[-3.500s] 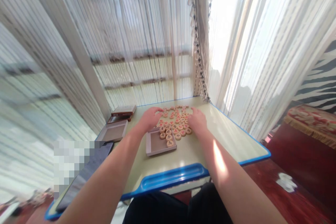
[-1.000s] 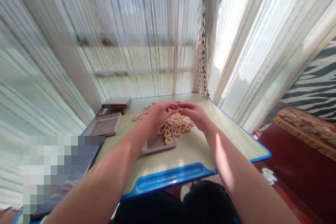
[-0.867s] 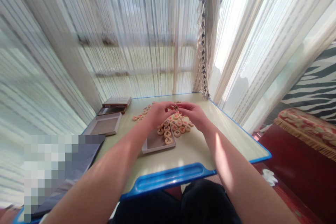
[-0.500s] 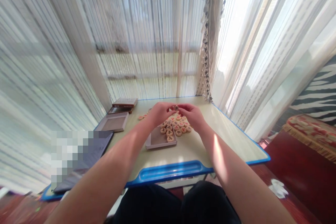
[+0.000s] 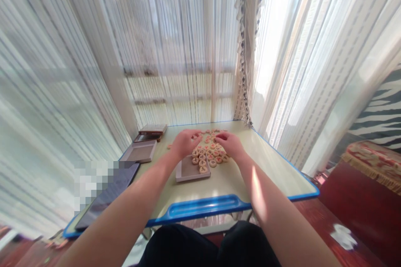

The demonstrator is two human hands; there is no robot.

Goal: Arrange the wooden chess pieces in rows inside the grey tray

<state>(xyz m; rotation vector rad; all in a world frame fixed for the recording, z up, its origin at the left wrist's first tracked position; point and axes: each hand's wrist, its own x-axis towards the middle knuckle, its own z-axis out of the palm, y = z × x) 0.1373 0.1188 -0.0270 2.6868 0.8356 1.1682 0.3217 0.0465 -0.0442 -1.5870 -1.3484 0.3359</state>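
I see two bare hands over a pale table [image 5: 275, 171] edged in blue, among many round game pieces [image 5: 213, 162] printed with red or black characters. The left hand [image 5: 185, 144] curls beyond a shallow tray [image 5: 189, 170], its thumb and fingers curved, a small gap showing between them; I cannot tell whether they pinch a piece. The right hand [image 5: 230, 145] bends in at the right side of the pieces, fingertips bunched close together; what they grip, if anything, I cannot make out. Several pieces with black characters sit along the tray's right side; the others spread beside and beyond it. To my left lie a second tray [image 5: 139, 152], stacked boxes [image 5: 153, 129] and a dark tablet [image 5: 114, 194].
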